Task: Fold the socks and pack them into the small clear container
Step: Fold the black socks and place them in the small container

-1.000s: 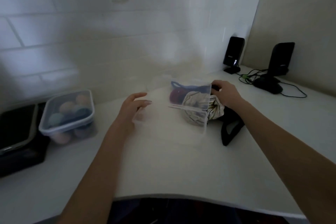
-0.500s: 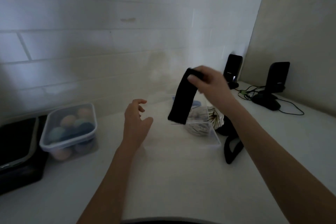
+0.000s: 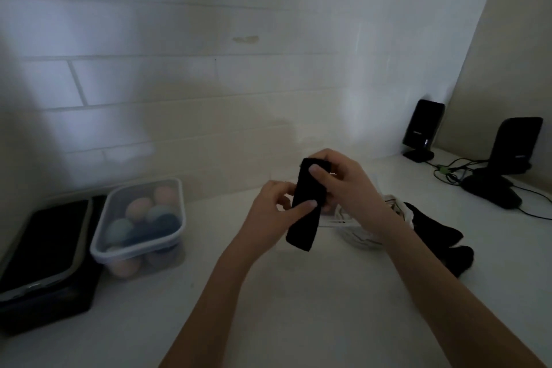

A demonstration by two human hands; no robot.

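While both hands work above the counter (image 3: 298, 308), the scene reads as follows.

Black sock (image 3: 307, 203): held in the air w/ both hands, hanging roughly upright, lower end free and slightly tilted toward the person's left; top edge looks folded over.

Right hand (image 3: 337, 182): grip clenched on the sock's top end, thumb across the front face, fingers curled behind.

Left hand (image 3: 277, 212): grip pinching the sock mid-length, thumb on the front, fingers behind; sits just below and left of the right-hand grip, the two nearly touching.

Small clear container (image 3: 355, 230): on the counter directly beneath and behind the right-hand grip, mostly hidden by the right wrist; only faint clear edges show, w/ light patterned fabric inside. Exact contents can't be told.

Loose black socks (image 3: 439, 236): heap on the counter right of the right forearm, just beside the clear container, apart from both grips.

Lidded tub (image 3: 140, 224): clear, closed, well to the left of the left-hand grip; round pastel items inside (pink, teal, dark blue), type unclear.

Black tray (image 3: 44, 251): dark box/tray farther left, touching or just beside the lidded tub.

Speakers (image 3: 422, 128): two black units at far right near the wall corner, well beyond the right-hand grip, w/ cables (image 3: 454, 170) trailing on the counter.

Wall (image 3: 209, 84): white tile behind everything; lighting dim, details soft.
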